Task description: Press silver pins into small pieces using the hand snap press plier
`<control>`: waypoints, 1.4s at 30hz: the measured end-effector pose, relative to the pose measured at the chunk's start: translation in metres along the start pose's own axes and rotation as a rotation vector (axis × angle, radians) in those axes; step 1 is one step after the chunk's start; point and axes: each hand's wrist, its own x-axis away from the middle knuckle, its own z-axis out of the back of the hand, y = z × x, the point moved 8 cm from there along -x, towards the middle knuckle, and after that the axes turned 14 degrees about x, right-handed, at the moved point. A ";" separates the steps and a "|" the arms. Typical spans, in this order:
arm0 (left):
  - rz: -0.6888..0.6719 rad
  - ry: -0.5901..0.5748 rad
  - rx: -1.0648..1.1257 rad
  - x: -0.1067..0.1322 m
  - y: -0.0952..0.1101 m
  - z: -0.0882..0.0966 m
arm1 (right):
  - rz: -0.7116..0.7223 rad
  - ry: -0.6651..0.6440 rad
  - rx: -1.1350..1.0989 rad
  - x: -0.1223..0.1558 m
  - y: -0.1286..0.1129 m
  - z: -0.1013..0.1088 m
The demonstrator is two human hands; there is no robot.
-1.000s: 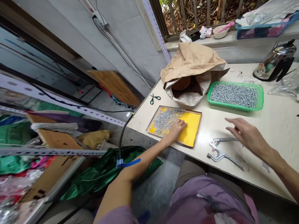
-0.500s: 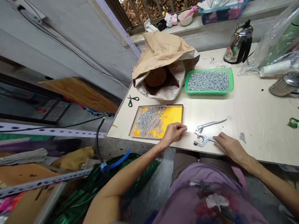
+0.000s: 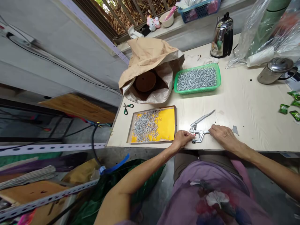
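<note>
A metal plier-like press tool (image 3: 199, 128) lies near the table's front edge. My left hand (image 3: 182, 138) is pinched at the tool's jaw, fingers closed on something too small to make out. My right hand (image 3: 221, 135) rests closed over the tool's lower handle. Left of my left hand sits a wooden tray (image 3: 174, 123) with a yellow floor and a heap of small metal pins (image 3: 145, 125). Behind the tool stands a green basket (image 3: 219, 76) full of the same pins.
A brown paper sack (image 3: 150, 56) gapes open behind the tray, with green-handled scissors (image 3: 127, 107) to its left. A steel kettle (image 3: 222, 34), a metal pot (image 3: 274, 71), plastic bags and green sweet wrappers (image 3: 289, 107) occupy the right. Shelving with clutter lies left of the table.
My left hand left the pin tray and moved right to the tool's jaw. My right hand came down onto the tool's handle. The view swung right.
</note>
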 end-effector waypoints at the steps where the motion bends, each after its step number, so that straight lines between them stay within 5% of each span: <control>1: 0.019 -0.003 0.018 0.000 -0.001 -0.001 | 0.002 0.006 -0.005 0.000 0.001 -0.001; 12: 0.253 -0.105 0.158 0.007 -0.012 -0.016 | -0.018 -0.007 -0.049 0.001 0.000 -0.004; 18: 0.267 -0.130 0.140 0.003 -0.013 -0.016 | 0.002 -0.065 -0.103 0.002 0.004 -0.005; 28: 0.280 -0.131 0.096 0.004 -0.012 -0.016 | 0.082 -0.118 -0.138 -0.030 0.052 -0.030; 42: 0.229 -0.111 0.108 0.007 -0.023 -0.012 | 0.121 -0.190 0.010 -0.035 0.040 -0.011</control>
